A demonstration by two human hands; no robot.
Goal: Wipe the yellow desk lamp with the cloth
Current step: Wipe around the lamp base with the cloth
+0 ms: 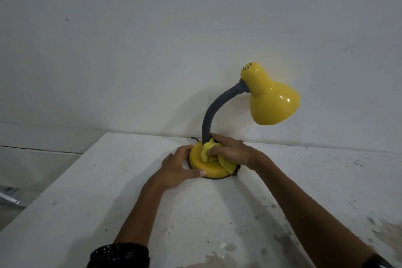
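Now our left hand (177, 168) grips the lamp base (208, 168), right hand (230, 151) clenching the yellow cloth (206, 152); stained white table (217, 213), bare white wall (152, 50).

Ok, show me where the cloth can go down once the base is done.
Bare table lies between the forearms, and left of the left hand. It is crowded around the lamp base, where the right hand presses the cloth.

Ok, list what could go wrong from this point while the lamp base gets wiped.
1. The shade leans well out to the right of the base; a hard push from the right hand could tip the lamp if the left hand loosens its grip.
2. The cloth could snag at the neck.
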